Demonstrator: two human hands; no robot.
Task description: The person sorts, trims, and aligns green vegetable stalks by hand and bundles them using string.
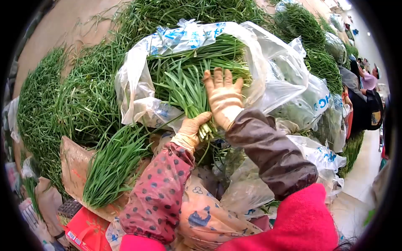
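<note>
My gloved left hand is wrapped round the pale stem ends of a bunch of garlic chives. The leaves of this bunch fan out up and to the left, over the mouth of a clear plastic bag with blue print. More chives lie inside the bag, their pale ends pointing right. My right hand, also gloved, has its fingers spread, palm down, over the chives just right of the held bunch. Its palm is hidden, so I cannot tell how firmly it touches them.
Loose heaps of chives surround the bag at the left and back. Another bunch rests on a cardboard piece, above a red box. Filled plastic bags stand at the right. Other people are farther off.
</note>
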